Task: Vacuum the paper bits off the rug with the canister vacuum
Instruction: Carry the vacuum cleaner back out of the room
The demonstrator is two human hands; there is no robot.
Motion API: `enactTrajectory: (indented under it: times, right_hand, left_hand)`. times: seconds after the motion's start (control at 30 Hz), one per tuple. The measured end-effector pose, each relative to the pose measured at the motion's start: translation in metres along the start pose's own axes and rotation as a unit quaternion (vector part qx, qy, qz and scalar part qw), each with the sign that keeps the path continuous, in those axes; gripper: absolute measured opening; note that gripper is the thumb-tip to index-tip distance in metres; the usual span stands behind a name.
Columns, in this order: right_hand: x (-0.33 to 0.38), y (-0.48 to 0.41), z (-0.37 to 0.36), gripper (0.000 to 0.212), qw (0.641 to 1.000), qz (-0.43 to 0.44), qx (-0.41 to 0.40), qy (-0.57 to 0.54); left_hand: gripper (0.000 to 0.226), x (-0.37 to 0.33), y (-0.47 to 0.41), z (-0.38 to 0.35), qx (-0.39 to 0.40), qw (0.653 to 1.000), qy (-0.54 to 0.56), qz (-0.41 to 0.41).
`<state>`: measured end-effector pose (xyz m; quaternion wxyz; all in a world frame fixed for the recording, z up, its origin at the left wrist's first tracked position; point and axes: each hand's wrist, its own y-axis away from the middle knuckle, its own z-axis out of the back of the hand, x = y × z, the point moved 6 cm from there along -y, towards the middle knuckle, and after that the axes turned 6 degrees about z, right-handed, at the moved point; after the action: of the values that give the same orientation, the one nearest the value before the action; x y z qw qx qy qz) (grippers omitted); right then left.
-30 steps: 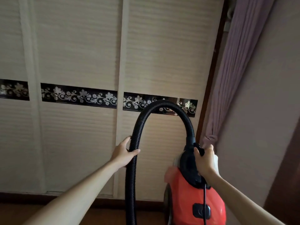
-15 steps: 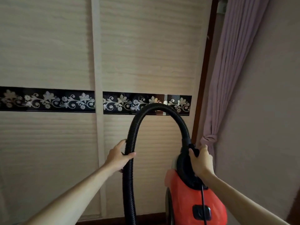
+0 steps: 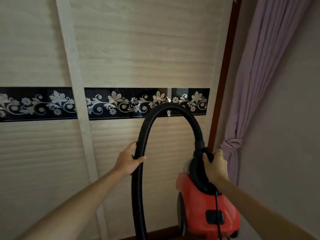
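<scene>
A red canister vacuum (image 3: 206,203) hangs at the lower right, held up off the floor. My right hand (image 3: 215,166) grips its black carry handle at the top. A black ribbed hose (image 3: 138,170) arches up from the canister's top, over to the left, and drops out of the bottom of the frame. My left hand (image 3: 127,161) curls around the hose on its left descending side. No rug or paper bits are in view.
Right in front stands a pale sliding wardrobe door (image 3: 138,58) with a black floral band (image 3: 121,103). A dark wooden frame (image 3: 223,94) and a tied purple curtain (image 3: 242,118) are at the right, beside a plain wall (image 3: 285,135).
The view has swung left and upward along the wardrobe; the floor strip has nearly left the frame. Both hands keep the same grips on hose and handle.
</scene>
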<state>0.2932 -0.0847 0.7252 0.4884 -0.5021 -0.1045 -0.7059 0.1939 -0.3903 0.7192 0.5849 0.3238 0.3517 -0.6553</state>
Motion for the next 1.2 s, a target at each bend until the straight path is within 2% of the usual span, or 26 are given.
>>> enactTrajectory:
  times: [0.27,0.47,0.63,0.73,0.87,1.07,1.2]
  right_hand:
    - [-0.007,-0.037,-0.028,0.023,0.996,-0.052,-0.057,0.048]
    - [-0.005,-0.046,-0.038,0.023,0.978,-0.102,-0.166,0.075]
    - [0.0,-0.033,-0.034,0.025,0.954,-0.137,-0.252,0.093]
    - [0.001,-0.015,-0.023,0.025,0.931,-0.163,-0.31,0.1]
    - [-0.007,0.015,-0.015,0.025,0.91,-0.207,-0.343,0.11]
    - [-0.036,0.057,-0.007,0.023,0.879,-0.255,-0.382,0.126]
    - [-0.067,0.077,-0.008,0.023,0.863,-0.288,-0.398,0.12]
  left_hand:
    - [0.074,0.016,-0.079,-0.034,0.114,0.993,0.023,-0.019]
    - [0.077,0.023,-0.139,-0.06,0.222,0.974,0.026,-0.048]
    - [0.075,0.007,-0.171,-0.083,0.281,0.953,0.02,-0.111]
    - [0.07,-0.005,-0.174,-0.102,0.302,0.932,-0.006,-0.201]
    - [0.068,-0.015,-0.169,-0.131,0.335,0.906,0.005,-0.26]
    - [0.066,-0.029,-0.155,-0.18,0.359,0.879,-0.004,-0.313]
    - [0.071,-0.018,-0.141,-0.219,0.401,0.865,-0.016,-0.302]
